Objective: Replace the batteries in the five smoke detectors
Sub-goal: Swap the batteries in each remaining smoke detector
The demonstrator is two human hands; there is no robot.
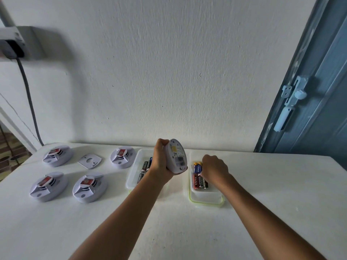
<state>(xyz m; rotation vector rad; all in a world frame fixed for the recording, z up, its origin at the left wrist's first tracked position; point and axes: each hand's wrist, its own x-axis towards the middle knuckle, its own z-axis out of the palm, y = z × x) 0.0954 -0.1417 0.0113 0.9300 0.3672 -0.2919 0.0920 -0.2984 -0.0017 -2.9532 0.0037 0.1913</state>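
One smoke detector (177,156) is gripped on edge by the left hand (159,160), just left of the green-rimmed tub (206,200), its open back turned right, its flat face upright. The right hand (214,168), fingers curled, reaches among the batteries (199,177); whether one is pinched cannot be told. A single cell should be lifted and its polarity matched.

Near table (178,231): open for you.
Left: four detectors (49,186), cover plate (89,161) block.
Far: wall (169,72).
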